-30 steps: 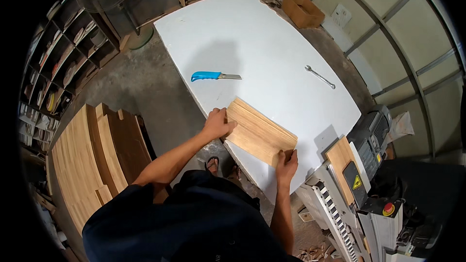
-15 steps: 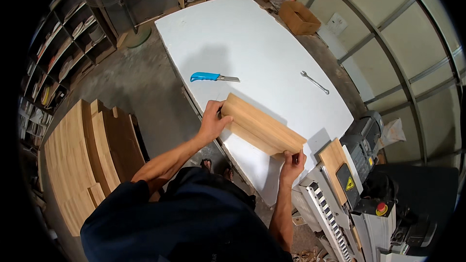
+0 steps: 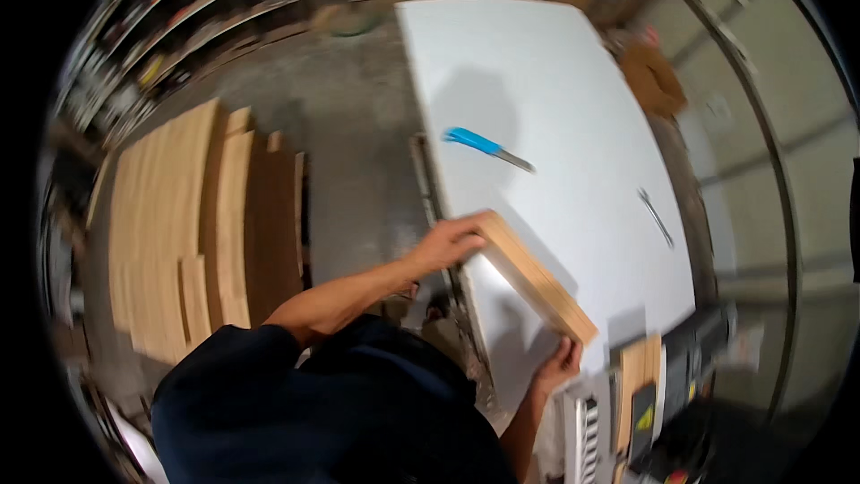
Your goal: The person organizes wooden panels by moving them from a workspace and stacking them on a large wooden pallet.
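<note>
A light wooden board [image 3: 537, 276] is held at both ends over the near part of a white table [image 3: 591, 108]. My left hand [image 3: 451, 244] grips its far left end, and my right hand [image 3: 560, 363] pinches the near right end. The board is turned so that a narrow side faces up, and its shadow falls on the white surface. Beyond it lies a utility knife [image 3: 488, 148] with a blue handle and its blade out. A metal wrench [image 3: 656, 217] rests near the table's right edge. Motion blurs the picture somewhat.
Stacked wooden panels [image 3: 166, 224] stand on the floor at left. At the lower right is a machine [image 3: 699, 358] with a wooden piece [image 3: 636, 376] on it. A cardboard box [image 3: 652, 81] sits beyond the table's right edge, and shelves [image 3: 197, 18] fill the far left.
My view has turned left, so the table and tools appear farther right. The board has been tipped in my hands, from its broad face showing to a narrow side up.
</note>
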